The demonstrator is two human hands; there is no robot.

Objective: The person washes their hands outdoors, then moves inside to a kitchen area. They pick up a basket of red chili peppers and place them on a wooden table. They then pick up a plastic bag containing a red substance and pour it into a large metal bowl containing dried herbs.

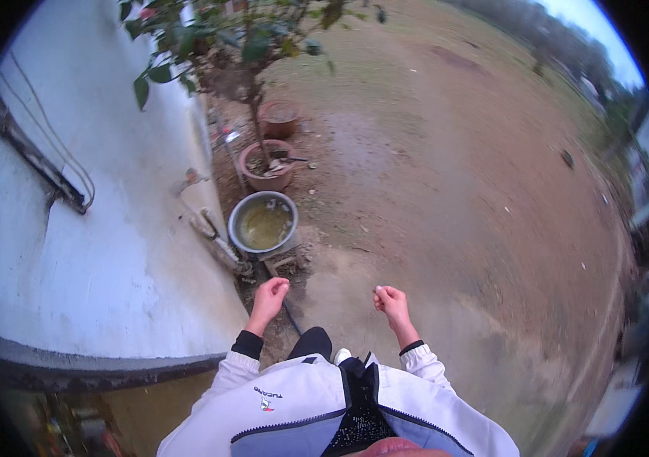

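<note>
Footing matters most here, I'd judge: the ground by the white wall is damp and uneven, and a dark hose runs across it just below the left hand, so anyone walking toward the metal basin should step short and keep clear of that hose and the pipework at the wall's foot. The basin sits on the ground beside the wall, ahead of the person and nearest the left hand, holding murky yellowish water; behind it stand two clay pots, the nearer one bearing a small tree. Both forearms are raised in front of the body, sleeves white with dark cuffs. The left hand is curled loosely, holding nothing that I can see. The right hand is curled shut too, with a small white speck at the fingertips; what it is, I cannot tell
</note>
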